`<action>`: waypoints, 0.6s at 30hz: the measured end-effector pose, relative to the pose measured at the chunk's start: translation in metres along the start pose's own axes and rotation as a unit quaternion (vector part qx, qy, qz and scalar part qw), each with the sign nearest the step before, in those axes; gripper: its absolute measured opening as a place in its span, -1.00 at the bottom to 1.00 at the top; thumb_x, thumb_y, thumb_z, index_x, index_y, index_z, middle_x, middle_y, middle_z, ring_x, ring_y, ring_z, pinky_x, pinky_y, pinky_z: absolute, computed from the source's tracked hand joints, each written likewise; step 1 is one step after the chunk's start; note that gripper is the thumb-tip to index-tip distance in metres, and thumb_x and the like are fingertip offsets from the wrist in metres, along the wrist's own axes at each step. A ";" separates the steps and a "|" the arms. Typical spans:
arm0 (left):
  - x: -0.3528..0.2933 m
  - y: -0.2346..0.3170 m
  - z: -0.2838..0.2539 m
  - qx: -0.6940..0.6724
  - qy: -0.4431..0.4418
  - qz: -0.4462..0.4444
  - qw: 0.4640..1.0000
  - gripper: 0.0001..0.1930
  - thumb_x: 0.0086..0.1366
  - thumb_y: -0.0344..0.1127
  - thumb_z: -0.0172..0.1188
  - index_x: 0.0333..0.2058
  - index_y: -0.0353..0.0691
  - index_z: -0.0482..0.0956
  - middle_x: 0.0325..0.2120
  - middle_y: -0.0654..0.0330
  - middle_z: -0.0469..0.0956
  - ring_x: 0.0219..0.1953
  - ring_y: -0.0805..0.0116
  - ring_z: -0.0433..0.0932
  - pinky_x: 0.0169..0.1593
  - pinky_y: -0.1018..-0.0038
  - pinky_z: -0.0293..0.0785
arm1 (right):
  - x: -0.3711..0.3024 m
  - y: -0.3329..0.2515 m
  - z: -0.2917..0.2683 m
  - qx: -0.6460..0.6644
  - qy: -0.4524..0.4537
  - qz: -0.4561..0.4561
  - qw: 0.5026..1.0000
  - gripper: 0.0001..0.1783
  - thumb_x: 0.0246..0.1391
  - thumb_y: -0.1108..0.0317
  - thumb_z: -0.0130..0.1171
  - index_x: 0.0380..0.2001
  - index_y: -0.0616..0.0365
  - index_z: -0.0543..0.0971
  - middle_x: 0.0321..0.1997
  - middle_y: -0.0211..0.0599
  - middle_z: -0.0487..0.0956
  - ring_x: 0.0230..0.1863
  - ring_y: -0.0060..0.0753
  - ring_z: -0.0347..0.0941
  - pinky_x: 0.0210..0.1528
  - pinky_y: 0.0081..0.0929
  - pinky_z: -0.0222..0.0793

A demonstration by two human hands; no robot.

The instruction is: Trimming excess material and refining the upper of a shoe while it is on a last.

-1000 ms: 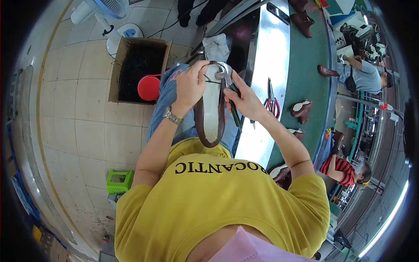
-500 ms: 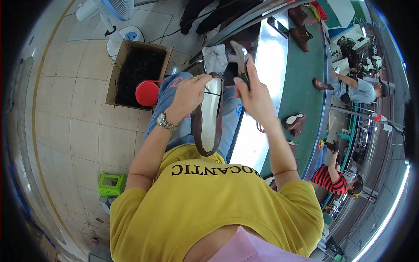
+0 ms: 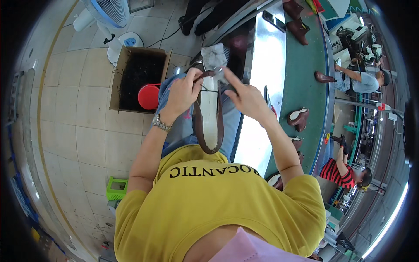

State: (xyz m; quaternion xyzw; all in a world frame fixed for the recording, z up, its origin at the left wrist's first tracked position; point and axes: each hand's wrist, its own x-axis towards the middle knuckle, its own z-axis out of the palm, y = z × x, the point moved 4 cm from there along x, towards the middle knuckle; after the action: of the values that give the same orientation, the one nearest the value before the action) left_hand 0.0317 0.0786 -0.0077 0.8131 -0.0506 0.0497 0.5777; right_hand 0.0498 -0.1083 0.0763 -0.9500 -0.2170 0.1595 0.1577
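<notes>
A brown leather shoe [image 3: 209, 120] lies sole side up over my lap, its pale underside showing and a dark cord across it near the far end. My left hand [image 3: 181, 94] is closed at the shoe's far end, fingertips pinched at the leather edge. My right hand [image 3: 248, 100] grips a hammer [image 3: 221, 75]; its metal head is smeared by motion and is right at that same end, close to my left fingers. Whether the head touches the leather I cannot tell. A crumpled whitish cloth [image 3: 214, 56] is just beyond the shoe.
To my right run a shiny metal ledge [image 3: 257, 118] and a green conveyor belt [image 3: 307, 83] carrying several brown shoes. On the left stand a cardboard box [image 3: 114, 89] with dark contents, a red round lid [image 3: 149, 97], a fan [image 3: 111, 13] and a green stool [image 3: 117, 187]. Co-workers sit beyond the belt.
The hammer has swung down and left from its raised position to the shoe's far end, with my right hand lowered. My left hand has shifted slightly left, still at the shoe.
</notes>
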 end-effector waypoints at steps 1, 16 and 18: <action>-0.001 -0.001 0.000 0.002 0.005 0.008 1.000 -0.78 0.34 -0.29 0.12 -0.11 -0.24 0.41 -0.25 -0.03 0.62 -0.19 0.08 0.64 -0.21 0.38 0.51 | -0.009 0.008 0.003 0.077 0.037 0.040 0.996 -0.24 0.19 0.35 0.07 0.39 -0.12 0.01 -0.56 -0.07 0.59 -0.46 0.09 0.57 -0.36 -0.13 0.44; -0.001 -0.008 -0.002 -0.076 -0.050 -0.108 0.990 -0.52 0.34 -0.29 0.15 0.17 -0.31 0.31 -0.14 -0.01 0.63 -0.25 0.46 0.55 -0.13 0.53 0.45 | -0.161 0.211 0.103 -0.029 0.358 0.287 0.888 -0.60 0.08 0.23 0.22 -0.03 0.13 0.53 -0.09 0.03 0.53 -0.05 0.04 0.41 0.03 -0.16 0.31; -0.018 -0.022 0.004 -0.179 -0.030 -0.090 0.979 -0.44 0.33 -0.31 0.16 0.23 -0.40 0.23 0.06 -0.09 0.45 0.01 0.33 0.49 0.08 0.47 0.39 | -0.164 0.241 0.108 0.017 0.309 0.336 0.889 -0.53 0.05 0.17 0.24 0.00 0.13 0.48 -0.16 0.01 0.56 -0.12 0.08 0.47 -0.05 -0.11 0.37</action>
State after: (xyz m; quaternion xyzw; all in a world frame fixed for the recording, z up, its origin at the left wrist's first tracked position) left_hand 0.0170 0.0828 -0.0316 0.6987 -0.0028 -0.0363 0.7145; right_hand -0.0437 -0.3654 -0.0712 -0.9646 0.1777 -0.0954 0.1696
